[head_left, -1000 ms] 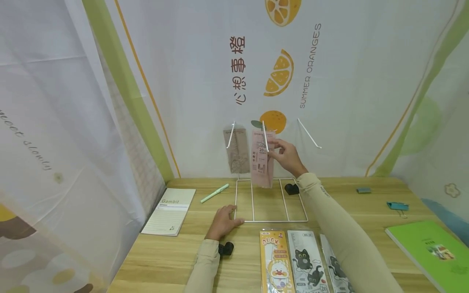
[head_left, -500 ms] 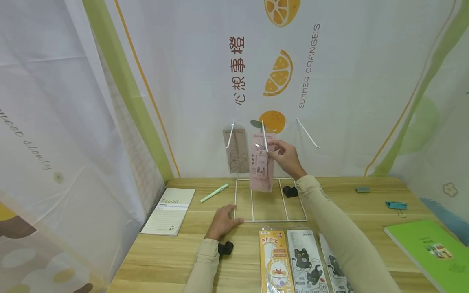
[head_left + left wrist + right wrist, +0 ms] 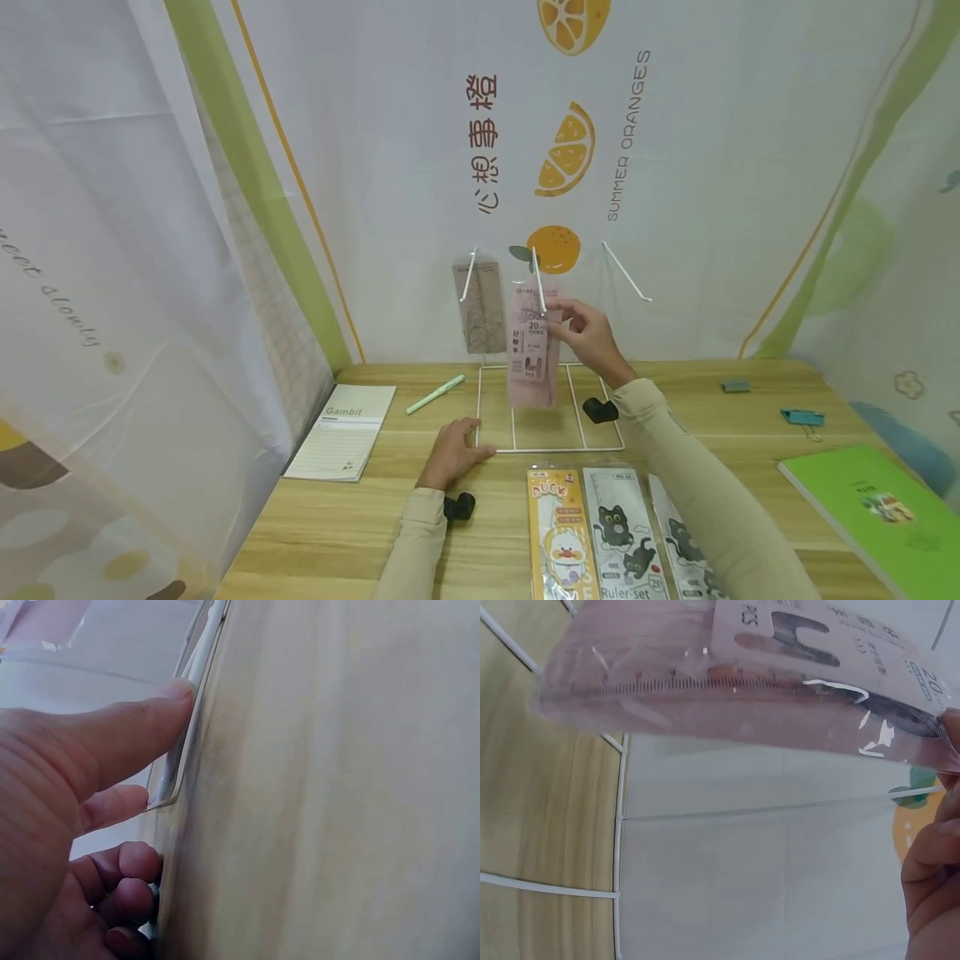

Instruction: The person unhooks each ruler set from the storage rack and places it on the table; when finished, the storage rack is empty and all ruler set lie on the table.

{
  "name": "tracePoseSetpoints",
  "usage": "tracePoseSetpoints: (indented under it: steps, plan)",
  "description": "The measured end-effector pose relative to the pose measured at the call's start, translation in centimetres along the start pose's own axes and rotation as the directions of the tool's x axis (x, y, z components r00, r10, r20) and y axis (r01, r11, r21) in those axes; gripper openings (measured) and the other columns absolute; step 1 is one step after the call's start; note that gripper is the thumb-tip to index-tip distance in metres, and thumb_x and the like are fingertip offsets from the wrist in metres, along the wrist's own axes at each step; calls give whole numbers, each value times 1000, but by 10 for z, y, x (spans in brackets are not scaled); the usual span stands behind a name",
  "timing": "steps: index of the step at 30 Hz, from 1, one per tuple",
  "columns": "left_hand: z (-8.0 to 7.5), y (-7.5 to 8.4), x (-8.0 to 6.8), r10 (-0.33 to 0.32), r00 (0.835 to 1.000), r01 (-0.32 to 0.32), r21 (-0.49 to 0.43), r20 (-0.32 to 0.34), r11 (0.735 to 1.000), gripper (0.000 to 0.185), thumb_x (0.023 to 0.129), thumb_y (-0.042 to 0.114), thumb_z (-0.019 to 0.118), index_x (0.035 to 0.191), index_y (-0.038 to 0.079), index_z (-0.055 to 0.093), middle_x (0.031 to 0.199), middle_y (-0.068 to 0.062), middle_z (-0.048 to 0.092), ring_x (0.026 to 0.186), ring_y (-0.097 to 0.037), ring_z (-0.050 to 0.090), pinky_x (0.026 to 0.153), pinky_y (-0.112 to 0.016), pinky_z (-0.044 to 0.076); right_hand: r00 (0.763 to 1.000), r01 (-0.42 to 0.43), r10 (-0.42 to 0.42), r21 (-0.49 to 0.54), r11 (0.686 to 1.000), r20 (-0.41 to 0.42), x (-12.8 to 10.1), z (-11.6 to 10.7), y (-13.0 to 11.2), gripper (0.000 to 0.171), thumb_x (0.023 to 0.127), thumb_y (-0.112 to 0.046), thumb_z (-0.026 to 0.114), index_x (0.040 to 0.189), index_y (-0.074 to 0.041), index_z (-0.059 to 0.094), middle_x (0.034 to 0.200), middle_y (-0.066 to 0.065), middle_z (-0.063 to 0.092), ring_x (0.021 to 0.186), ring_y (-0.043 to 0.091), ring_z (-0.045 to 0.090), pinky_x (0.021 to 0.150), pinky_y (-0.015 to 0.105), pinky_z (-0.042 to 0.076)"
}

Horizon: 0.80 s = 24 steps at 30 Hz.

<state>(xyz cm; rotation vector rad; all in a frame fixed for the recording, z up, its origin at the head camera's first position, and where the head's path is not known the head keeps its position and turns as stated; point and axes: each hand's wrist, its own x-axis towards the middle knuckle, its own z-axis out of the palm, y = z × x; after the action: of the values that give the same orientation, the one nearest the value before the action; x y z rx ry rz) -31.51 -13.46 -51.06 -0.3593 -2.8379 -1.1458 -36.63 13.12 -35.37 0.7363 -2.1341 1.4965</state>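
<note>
My right hand (image 3: 561,315) pinches the top of a pink ruler pack (image 3: 531,358) and holds it upright at the middle hook (image 3: 537,277) of a white wire rack (image 3: 480,408). In the right wrist view the pink ruler pack (image 3: 742,697) fills the top, with my fingers (image 3: 930,855) at its right end. My left hand (image 3: 459,440) rests on the rack's front left corner. Its thumb (image 3: 157,712) presses along the wire (image 3: 196,667). A brown pack (image 3: 480,308) hangs on the left hook. The right hook (image 3: 626,271) is bare.
Three ruler packs lie at the front: a duck one (image 3: 558,533) and two cat ones (image 3: 618,533). A Gambit notebook (image 3: 341,429) and a green pen (image 3: 435,394) lie left. A green notebook (image 3: 870,508), a teal clip (image 3: 798,417) and a grey item (image 3: 735,386) lie right.
My right hand and the pink pack have come a little lower and nearer along the middle hook. My left hand has stayed on the rack's corner.
</note>
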Motion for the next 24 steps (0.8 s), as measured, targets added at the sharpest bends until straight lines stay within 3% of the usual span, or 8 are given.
tracePoseSetpoints:
  steps: [5, 14, 21, 24]
  plan:
    - [0, 0, 0, 3, 1000, -3, 7, -4, 1000, 59, 84, 27, 82, 129, -4, 61, 109, -18, 64, 104, -34, 56, 92, -51, 47, 999, 15, -19, 66, 998, 48, -13, -4, -2, 30, 90, 7, 68, 120, 11, 64, 89, 22, 59, 56, 9, 38, 50, 19, 33]
    - [-1, 1, 0, -4, 1000, 4, -1, -8, 1000, 59, 83, 27, 82, 129, -4, 61, 104, -16, 64, 101, -32, 55, 90, -51, 47, 995, 41, -53, 141, 989, 86, -36, -8, -13, 30, 89, 12, 66, 119, 13, 62, 83, 23, 59, 56, 5, 41, 51, 19, 36]
    - [1, 1, 0, -15, 1000, 15, -8, -3, 1000, 61, 83, 26, 83, 131, -4, 60, 96, -11, 60, 92, -25, 52, 82, -44, 47, 993, 65, -82, 185, 981, 85, -55, -7, -10, 32, 87, 18, 65, 119, 14, 61, 72, 22, 51, 56, 2, 40, 48, 20, 34]
    - [1, 1, 0, -26, 1000, 26, -25, 1, 999, 61, 83, 25, 83, 131, -5, 60, 92, -10, 58, 87, -23, 50, 76, -40, 46, 991, 93, -111, 204, 974, 79, -60, -7, -4, 35, 85, 20, 64, 120, 14, 60, 75, 21, 56, 56, 3, 41, 48, 21, 34]
